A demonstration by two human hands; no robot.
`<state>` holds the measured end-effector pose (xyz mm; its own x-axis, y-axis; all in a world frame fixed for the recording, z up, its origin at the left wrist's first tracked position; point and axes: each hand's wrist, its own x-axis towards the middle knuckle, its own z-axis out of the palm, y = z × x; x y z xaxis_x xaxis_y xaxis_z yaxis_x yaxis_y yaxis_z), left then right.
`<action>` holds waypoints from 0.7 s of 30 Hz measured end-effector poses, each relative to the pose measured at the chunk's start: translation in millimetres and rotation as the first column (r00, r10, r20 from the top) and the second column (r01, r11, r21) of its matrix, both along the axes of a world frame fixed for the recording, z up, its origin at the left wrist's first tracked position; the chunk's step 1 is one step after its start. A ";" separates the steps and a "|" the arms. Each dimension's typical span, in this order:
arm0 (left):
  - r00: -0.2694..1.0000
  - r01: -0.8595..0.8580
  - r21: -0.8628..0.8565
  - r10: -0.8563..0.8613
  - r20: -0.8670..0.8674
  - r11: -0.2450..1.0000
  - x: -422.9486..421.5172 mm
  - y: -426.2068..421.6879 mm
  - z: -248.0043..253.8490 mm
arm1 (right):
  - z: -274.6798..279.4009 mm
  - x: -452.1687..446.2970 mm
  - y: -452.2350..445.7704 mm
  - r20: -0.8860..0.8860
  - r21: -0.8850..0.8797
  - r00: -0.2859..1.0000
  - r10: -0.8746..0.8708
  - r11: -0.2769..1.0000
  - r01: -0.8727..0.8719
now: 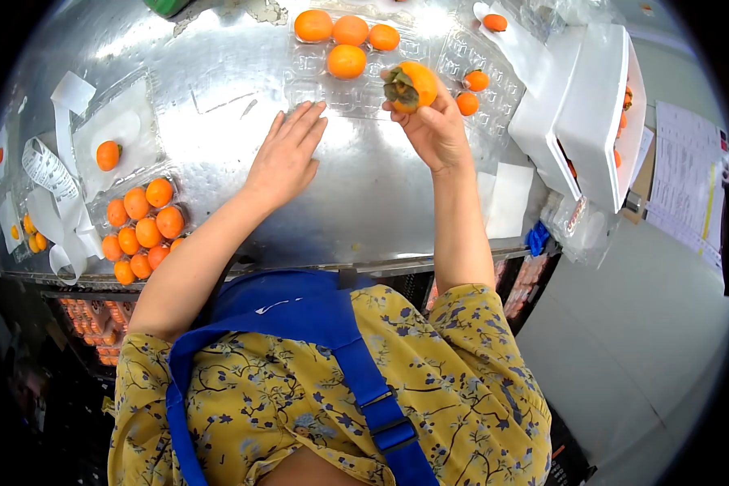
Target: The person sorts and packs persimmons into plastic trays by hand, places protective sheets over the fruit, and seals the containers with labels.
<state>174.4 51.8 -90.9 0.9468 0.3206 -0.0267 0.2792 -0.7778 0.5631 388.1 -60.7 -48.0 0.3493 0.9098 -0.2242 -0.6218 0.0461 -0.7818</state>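
Observation:
My right hand is closed around a large orange persimmon, its green-brown calyx facing left. My left hand lies flat on the metal table, fingers spread a little and nothing in them. Just beyond both hands sits a clear plastic tray with several persimmons at its far part. To its right, another clear tray has two small persimmons at its left side.
Several persimmons fill a clear tray at the left, near a single persimmon and a curled label strip. White foam boxes stand at the right, beside printed sheets. A blue scrap lies at the table edge.

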 end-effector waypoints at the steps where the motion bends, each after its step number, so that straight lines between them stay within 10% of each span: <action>1: 1.000 0.004 0.001 -0.004 0.003 1.000 0.0 0.8 0.2 | 0.3 -4.5 -0.9 0.002 -0.008 1.000 0.000 1.000 0.000; 7: 1.000 0.009 0.001 -0.009 0.014 1.000 1.4 1.1 2.6 | 6.6 -25.2 -0.7 0.002 -0.002 0.999 -0.040 0.999 0.040; 10: 1.000 0.007 -0.005 -0.007 0.022 1.000 1.7 1.1 2.5 | 1.2 -26.2 -3.7 0.268 -0.141 0.957 -0.110 0.978 0.152; 14: 1.000 0.002 -0.008 -0.002 0.024 1.000 2.3 0.0 4.7 | -13.6 -28.8 -9.9 0.890 -0.310 0.444 0.103 0.850 0.425; 21: 1.000 -0.009 -0.013 0.009 0.013 1.000 3.8 -1.5 6.7 | -29.5 -38.8 2.2 0.964 -0.263 0.130 0.231 0.782 0.565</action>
